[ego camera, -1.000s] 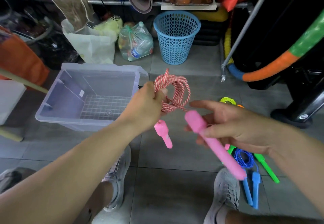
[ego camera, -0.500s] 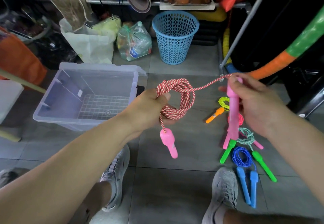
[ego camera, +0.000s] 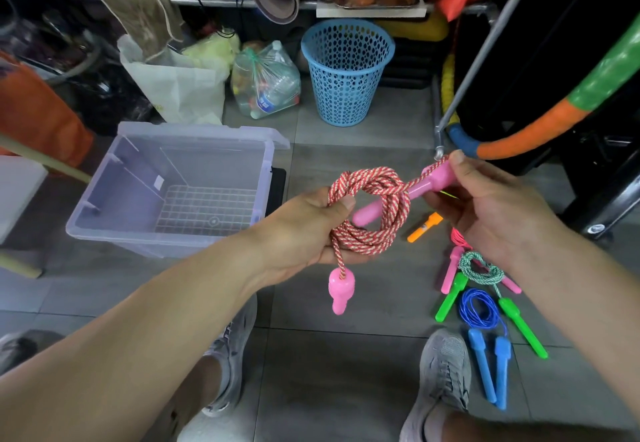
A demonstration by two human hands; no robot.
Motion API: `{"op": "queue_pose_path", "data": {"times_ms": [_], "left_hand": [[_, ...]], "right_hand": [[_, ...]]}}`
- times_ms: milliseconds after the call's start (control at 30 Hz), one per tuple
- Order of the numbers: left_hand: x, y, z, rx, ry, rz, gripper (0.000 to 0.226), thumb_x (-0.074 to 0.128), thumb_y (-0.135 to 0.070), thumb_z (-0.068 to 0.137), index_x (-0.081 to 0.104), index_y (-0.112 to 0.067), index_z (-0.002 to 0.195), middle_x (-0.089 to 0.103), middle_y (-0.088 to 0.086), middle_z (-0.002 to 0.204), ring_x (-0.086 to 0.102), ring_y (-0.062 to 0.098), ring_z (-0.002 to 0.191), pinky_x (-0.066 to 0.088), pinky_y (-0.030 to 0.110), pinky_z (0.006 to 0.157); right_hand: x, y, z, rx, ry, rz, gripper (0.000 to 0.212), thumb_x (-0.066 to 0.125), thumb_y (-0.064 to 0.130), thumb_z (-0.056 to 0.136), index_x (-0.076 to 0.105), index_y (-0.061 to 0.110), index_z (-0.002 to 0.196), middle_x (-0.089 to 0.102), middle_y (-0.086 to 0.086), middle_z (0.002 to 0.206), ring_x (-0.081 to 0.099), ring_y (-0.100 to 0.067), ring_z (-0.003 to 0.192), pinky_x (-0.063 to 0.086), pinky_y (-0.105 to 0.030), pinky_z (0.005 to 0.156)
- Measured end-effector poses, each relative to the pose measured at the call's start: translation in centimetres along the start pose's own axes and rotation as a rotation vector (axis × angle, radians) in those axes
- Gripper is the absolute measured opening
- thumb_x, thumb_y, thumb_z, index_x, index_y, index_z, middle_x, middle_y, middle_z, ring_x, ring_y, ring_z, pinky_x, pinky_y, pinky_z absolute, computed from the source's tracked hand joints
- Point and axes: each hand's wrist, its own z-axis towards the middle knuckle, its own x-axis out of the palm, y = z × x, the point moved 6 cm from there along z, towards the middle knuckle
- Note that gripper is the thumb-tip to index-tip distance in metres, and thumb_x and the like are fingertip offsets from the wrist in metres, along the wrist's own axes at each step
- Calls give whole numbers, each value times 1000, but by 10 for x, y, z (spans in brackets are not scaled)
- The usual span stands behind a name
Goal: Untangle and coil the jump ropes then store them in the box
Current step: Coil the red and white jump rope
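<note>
Over the grey floor in front of the person's shoes, the clear box sits open, near the left hand, to its left and a little beyond it, with no rope inside as yet. That part is as it was. The change is between the hands: half a second ago the right hand held the pink handle upright, well off to the right, with a stretch of rope pulled taut from the coil. Now that stretch is taken up around the bundle and the handle slants down to the left, its tip poked through the middle of the loops. By the look of it the red-and-white rope is being locked off so the loops cannot spring apart, which would leave it almost ready for the box, while the green rope and the blue rope lie waiting on the tiles.

The left hand grips the coil at its left side, thumb on top, fingers curled beneath. The right hand pinches the thick end of the handle, just right of the coil. The second handle dangles free below the left hand on a short length of rope
</note>
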Motion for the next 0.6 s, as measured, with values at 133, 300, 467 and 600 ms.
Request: {"op": "queue_pose_path", "data": {"times_ms": [133, 300, 467, 600], "left_hand": [[4, 0, 0, 21, 59, 0, 25, 42, -22, 106, 58, -9, 120, 74, 12, 104, 72, 26, 97, 57, 47, 91], [8, -2, -2, 30, 119, 18, 19, 45, -19, 104, 62, -14, 111, 74, 11, 103, 71, 26, 96, 60, 44, 87], [8, -3, -1, 91, 107, 112, 25, 44, -18, 105, 57, -16, 126, 72, 10, 111, 69, 25, 103, 56, 49, 94], [9, -3, -3, 73, 139, 145, 28, 45, -19, 105, 55, -18, 131, 70, 7, 116, 69, 23, 106, 54, 50, 98]], "right_hand": [[5, -8, -4, 64, 66, -63, 39, 71, 34, 73, 66, 5, 99, 74, -15, 88, 72, -22, 70, 57, -24, 55], [5, -1, -4, 3, 37, -40, 19, 66, 27, 90, 61, 9, 90, 76, -8, 77, 72, -17, 65, 58, -25, 55], [8, -2, -8, 21, 57, -34, 19, 62, 26, 94, 63, 10, 84, 75, -3, 70, 71, -13, 61, 57, -22, 54], [7, -8, -10, 16, 3, 4, 21, 61, 25, 96, 60, 12, 80, 72, -1, 64, 69, -12, 59, 59, -25, 57]]}}
